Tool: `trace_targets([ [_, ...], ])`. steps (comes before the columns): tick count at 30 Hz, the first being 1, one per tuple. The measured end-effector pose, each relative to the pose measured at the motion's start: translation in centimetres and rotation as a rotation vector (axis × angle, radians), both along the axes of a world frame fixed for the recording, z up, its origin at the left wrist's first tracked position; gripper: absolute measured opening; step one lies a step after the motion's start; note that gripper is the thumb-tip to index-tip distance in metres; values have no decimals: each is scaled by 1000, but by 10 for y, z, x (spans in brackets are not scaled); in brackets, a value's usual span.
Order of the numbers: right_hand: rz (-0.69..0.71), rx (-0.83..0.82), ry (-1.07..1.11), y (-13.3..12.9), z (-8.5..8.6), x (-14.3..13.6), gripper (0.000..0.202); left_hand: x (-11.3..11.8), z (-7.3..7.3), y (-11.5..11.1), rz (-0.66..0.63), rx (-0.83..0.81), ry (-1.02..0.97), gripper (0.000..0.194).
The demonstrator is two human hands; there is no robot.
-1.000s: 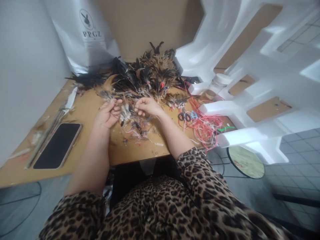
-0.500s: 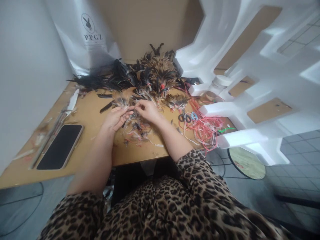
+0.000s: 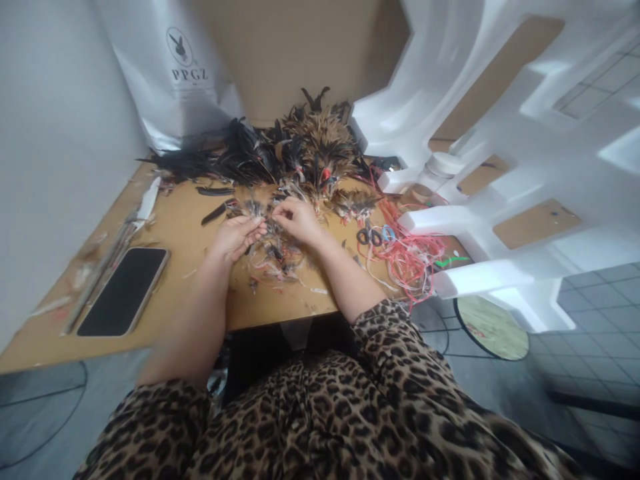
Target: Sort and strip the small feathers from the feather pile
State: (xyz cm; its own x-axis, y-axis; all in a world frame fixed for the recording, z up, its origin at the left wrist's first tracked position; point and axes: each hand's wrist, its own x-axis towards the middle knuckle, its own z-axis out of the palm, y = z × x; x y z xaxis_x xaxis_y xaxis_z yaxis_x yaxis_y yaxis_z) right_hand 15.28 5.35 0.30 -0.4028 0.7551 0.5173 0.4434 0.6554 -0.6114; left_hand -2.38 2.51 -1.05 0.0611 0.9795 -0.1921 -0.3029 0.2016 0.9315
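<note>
My left hand (image 3: pixel 239 236) is closed in a pinch on a small brown feather bunch (image 3: pixel 253 199), whose tips fan upward above the thumb. A small gap to its right, my right hand (image 3: pixel 299 219) has thumb and fingertips pressed together; whatever they hold is too small to make out. Under both hands lies a litter of feather scraps (image 3: pixel 277 257) and pinkish strands. Behind them rises a heap of brown and black feathers (image 3: pixel 320 137), and a smaller tied feather bunch (image 3: pixel 356 203) rests to the right of my right hand.
Scissors (image 3: pixel 375 236) with dark handles lie beside tangled pink and white string (image 3: pixel 415 260). A phone (image 3: pixel 124 292) lies on the table's left side, near a white feather (image 3: pixel 148 200). White foam packing (image 3: pixel 475 277) juts over the right edge. A silvery bag (image 3: pixel 185 100) stands at the back.
My hands have parted slightly; before, their fingertips met. The brown feather bunch now stands upright at my left fingertips. The view has shifted a little.
</note>
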Motion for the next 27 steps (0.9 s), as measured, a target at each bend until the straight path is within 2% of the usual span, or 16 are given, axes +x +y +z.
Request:
trace_targets([
  [7,-30,-8,-20,-1,2,1,16,6,-1,0,61,46,138,11],
  [16,-48,16,-49,0,0,0,15,7,-1,-2,-56,80,368,14],
  [23,11,47,-199,-12,17,2,18,-1,-1,4,97,89,315,18],
  [25,21,84,-257,-19,22,2,20,-1,-2,4,85,86,335,18],
  [27,32,140,-313,-24,26,0,23,1,-3,2,2,94,389,19],
])
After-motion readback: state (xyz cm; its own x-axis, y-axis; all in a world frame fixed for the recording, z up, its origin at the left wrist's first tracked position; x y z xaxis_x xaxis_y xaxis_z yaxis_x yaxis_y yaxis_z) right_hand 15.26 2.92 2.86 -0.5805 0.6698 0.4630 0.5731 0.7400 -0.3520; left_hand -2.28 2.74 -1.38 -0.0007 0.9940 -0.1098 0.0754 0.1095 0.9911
